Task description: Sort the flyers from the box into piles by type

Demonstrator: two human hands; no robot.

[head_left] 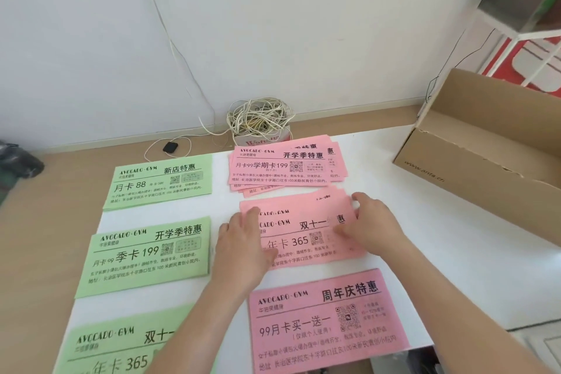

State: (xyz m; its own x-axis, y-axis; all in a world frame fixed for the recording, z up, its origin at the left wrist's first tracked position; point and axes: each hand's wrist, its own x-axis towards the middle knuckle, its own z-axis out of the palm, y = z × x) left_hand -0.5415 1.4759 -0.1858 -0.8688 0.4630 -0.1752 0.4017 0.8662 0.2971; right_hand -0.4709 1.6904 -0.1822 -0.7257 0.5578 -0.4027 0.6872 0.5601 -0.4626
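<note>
The middle pink pile (306, 241) of flyers lies under both my grips, near the centre of the white surface (403, 270). It is thin paper, light and limp. The sheets will likely slide over one another, for the top flyers sit skewed against those beneath. I judge that flat pressure from above holds it best. Squaring it calls for pushing in at the short ends, since pinching a corner would lift and bend a single sheet.

My left grip (243, 240) lies flat on the pile's left end, fingers straight, holding nothing. My right grip (375, 223) rests over the right end, fingers loosely bent on the paper and thumb on top. I see no finger tucked under a sheet.

Just beyond sits the far pink pile (285, 165), fanned and untidy. Nearer me the near pink pile (324, 322) lies neat. To the left, three green piles (145, 255) run in a column, apart from the pink ones. The cardboard box (473, 161) stands open at the right, and the part of its inside I can see shows no flyers.

The surface looks smooth, so paper should skate on it easily. Tan wood shows around it; whether that is floor or a larger top I cannot tell. A tangle of cables (258, 118) sits against the white wall (273, 24), with a small black device (170, 147) beside it. A white metal rack (528, 30) stands at the far right.
</note>
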